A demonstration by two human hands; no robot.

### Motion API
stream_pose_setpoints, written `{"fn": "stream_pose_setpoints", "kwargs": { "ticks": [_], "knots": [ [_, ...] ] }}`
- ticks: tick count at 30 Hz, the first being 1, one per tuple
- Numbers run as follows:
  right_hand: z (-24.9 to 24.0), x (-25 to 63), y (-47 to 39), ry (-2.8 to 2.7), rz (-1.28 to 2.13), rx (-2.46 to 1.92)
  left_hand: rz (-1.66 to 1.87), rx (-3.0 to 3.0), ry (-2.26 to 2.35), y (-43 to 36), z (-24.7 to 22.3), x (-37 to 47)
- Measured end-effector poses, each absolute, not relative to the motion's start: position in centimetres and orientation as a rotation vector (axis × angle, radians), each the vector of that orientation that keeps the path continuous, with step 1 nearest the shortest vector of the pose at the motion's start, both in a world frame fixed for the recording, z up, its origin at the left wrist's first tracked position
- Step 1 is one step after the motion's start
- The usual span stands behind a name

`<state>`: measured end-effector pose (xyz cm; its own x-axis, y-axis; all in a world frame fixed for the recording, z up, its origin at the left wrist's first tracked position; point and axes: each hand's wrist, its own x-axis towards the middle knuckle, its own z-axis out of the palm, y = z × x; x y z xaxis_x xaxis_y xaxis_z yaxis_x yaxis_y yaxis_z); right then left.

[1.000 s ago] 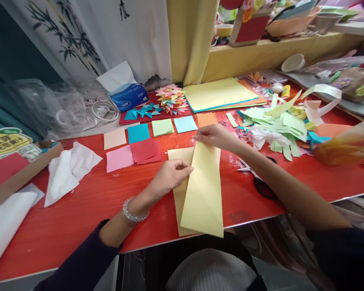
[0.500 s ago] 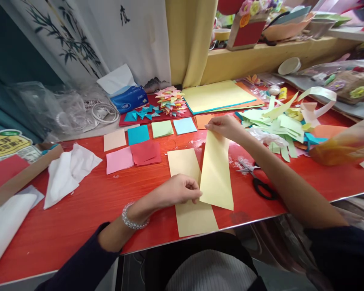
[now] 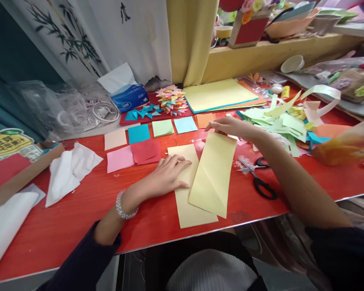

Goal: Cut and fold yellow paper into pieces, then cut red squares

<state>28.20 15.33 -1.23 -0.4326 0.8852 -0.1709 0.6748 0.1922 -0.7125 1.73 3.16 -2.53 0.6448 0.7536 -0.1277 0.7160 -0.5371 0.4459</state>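
A pale yellow paper strip [image 3: 214, 173] with a faint diagonal crease lies slanted over another pale yellow strip [image 3: 194, 216]. My left hand [image 3: 170, 173] rests on the upper left part of the lower strip, thumb and fingers apart. It no longer touches the creased strip. Over the top end of the creased strip is my right hand [image 3: 230, 125], its fingers stretched out at the edge and its thumb partly hidden beneath. Black-handled scissors [image 3: 256, 176] lie open to the right, near my right forearm.
Small stacks of coloured paper squares, such as a pink stack [image 3: 120, 159] and a red one [image 3: 146, 151], lie left of the strips. Larger yellow sheets [image 3: 221, 95] are behind. Paper scraps [image 3: 286, 123] heap at right; crumpled tissue [image 3: 69, 171] is left.
My left hand has let go of the creased strip's lower corner, moved up-left and spread its fingers. The strip's lower end has swung left over the other strip. My right hand's fingers have straightened.
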Motion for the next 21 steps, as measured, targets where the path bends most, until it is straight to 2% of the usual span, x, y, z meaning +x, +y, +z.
{"fn": "stream_pose_setpoints", "kwargs": {
  "ticks": [4, 7, 18, 21],
  "knots": [
    [0.1, 30.9, 15.3, -2.091, 1.545, -1.337, 0.169, 2.517, 1.240, 3.2, -4.0, 2.1],
    [0.6, 32.3, 15.3, -2.023, 1.697, -1.295, 0.234, 2.546, 1.272, 3.1, -4.4, 2.5],
    [1.1, 29.5, 13.7, -2.215, 1.538, -1.314, 0.408, 2.410, 1.342, 2.8, -3.6, 3.2],
    [0.9, 28.1, 13.3, -2.132, 1.588, -1.235, 0.613, 2.213, 1.374, 2.6, -3.3, 3.3]
  ]
}}
